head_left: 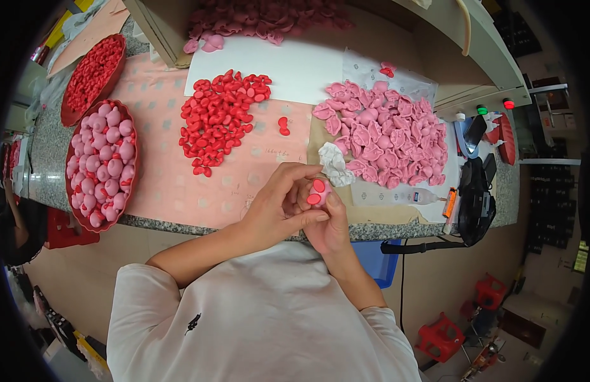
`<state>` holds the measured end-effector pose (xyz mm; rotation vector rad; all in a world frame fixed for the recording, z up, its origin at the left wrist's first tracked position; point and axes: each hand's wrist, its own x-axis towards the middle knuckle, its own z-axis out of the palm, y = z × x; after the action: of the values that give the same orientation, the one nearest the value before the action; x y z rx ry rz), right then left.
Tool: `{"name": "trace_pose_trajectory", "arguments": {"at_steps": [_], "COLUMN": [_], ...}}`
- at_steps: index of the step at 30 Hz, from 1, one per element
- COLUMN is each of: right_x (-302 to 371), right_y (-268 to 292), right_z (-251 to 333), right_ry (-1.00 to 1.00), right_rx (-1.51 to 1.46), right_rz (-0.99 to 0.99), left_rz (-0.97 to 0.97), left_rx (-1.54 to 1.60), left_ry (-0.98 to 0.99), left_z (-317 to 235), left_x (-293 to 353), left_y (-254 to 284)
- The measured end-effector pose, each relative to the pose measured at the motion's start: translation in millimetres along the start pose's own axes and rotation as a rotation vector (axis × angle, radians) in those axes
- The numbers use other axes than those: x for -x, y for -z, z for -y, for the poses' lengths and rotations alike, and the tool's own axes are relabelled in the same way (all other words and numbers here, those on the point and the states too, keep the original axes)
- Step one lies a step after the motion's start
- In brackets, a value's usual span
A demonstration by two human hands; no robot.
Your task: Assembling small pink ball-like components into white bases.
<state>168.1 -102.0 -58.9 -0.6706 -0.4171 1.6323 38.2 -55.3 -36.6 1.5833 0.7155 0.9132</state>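
In front of my chest, just over the table's near edge, a small rounded pink piece with two red ovals [318, 193] is held between both hands. My right hand [331, 228] closes on it from below, its thumb along the side. My left hand [274, 202] curls round it from the left, index finger above and thumb below, and partly hides it. Crumpled white tissue [335, 163] lies just beyond my fingers. Right of that spreads a heap of pink petal-shaped pieces [390, 137]. Glossy red bean-shaped pieces [218, 118] are piled to the left, with a few [283, 126] lying apart.
At the left stand a red tray [136, 167] of pink balls with red parts and another red tray [124, 60] of red pieces. A shelf box [476, 70] borders the back. A small clear bottle [422, 196], an orange tube [450, 202] and a black bag [476, 204] lie right.
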Motion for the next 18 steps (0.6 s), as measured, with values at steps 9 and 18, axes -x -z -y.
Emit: {"name": "trace_pose_trajectory", "arguments": {"at_steps": [9, 18], "right_x": [4, 3], "right_y": [-5, 10], "right_z": [16, 33], "right_ry": [0.028, -0.213], "right_rx": [0.041, -0.157], "right_rz": [0.021, 0.032], "left_rz": [0.030, 0.148], "left_rx": [0.093, 0.366], "left_ry": [0.034, 0.229], "left_z": [2, -9], "left_x": [-4, -15], "left_y": [1, 15]}}
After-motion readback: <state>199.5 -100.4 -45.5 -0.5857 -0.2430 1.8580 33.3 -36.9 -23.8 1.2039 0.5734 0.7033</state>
